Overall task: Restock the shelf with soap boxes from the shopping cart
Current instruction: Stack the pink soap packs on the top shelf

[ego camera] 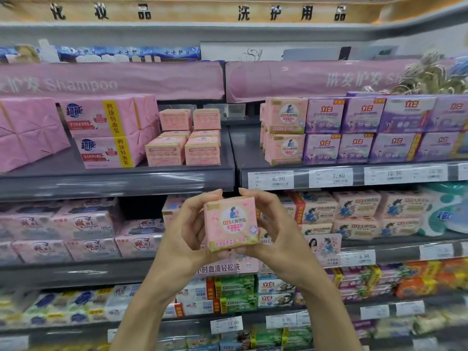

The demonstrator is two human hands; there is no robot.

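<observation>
Fingers [202,202] of the left hand [187,231] curl around the left edge of one pink soap box [231,224]. The box is held upright in mid-air, printed face toward the camera, just below the front edge of the upper shelf [114,184]. The right hand [276,231] grips the box's right edge and top corner with curled fingers. On the upper shelf, from left: large pink wrapped packs [106,130], a stack of small pink boxes [182,145], matching pink boxes [285,133] stacked two high, then purple boxes [354,130]. Price tags [271,179] line the shelf edge on the right section.
</observation>
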